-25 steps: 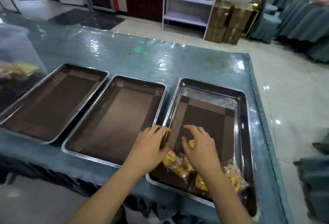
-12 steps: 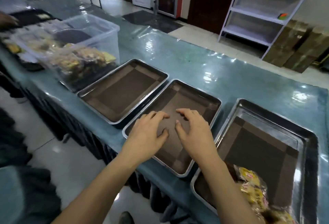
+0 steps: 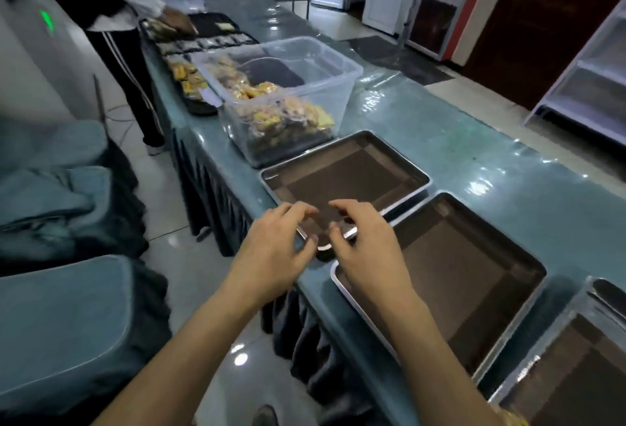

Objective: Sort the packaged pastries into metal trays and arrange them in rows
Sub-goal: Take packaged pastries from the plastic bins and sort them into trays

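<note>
While pastries fill the clear bin, nearby trays hold only liners

Banquet hall: draped long table, covered chairs, pastry trays.

The metal trays are silver with dark brown liners (crossed by paler brown bands). The tablecloth is glossy teal. Yellow pastries fill a clear plastic tub.

Pastry bin left of three side-by-side trays.
</note>
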{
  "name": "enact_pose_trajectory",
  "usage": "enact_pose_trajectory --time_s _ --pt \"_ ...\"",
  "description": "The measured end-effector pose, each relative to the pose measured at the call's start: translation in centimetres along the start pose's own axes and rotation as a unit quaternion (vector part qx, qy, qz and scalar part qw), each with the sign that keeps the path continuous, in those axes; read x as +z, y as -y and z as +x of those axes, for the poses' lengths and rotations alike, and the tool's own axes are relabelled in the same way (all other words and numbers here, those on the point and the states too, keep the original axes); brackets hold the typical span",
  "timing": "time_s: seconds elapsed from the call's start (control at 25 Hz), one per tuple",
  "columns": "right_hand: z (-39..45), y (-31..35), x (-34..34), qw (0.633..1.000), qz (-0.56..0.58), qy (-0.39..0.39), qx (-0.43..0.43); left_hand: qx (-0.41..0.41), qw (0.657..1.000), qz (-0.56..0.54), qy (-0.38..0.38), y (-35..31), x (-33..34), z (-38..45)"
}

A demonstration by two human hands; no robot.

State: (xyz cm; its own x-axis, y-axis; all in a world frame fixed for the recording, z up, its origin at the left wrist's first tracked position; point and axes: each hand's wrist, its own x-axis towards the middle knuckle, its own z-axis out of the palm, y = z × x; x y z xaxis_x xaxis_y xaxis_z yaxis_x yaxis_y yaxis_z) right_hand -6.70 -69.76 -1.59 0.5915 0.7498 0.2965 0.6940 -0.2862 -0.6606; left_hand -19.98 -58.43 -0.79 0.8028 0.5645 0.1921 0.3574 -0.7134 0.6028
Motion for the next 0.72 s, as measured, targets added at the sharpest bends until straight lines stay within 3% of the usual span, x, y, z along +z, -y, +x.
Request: enact_pose_trajectory --time_s 0.4,0.72 --pt "6.7 8.6 10.5 0.995 0.029 0.077 -0.062 -0.071 0.994 0.011 -0.086 10.3 -8.6 -0.7" --pt "11.2 11.2 15.3 0.988 0.049 0.102 -0.108 -0.111 0.985 0.002 -0.131 15.1 -11.7 0.2"
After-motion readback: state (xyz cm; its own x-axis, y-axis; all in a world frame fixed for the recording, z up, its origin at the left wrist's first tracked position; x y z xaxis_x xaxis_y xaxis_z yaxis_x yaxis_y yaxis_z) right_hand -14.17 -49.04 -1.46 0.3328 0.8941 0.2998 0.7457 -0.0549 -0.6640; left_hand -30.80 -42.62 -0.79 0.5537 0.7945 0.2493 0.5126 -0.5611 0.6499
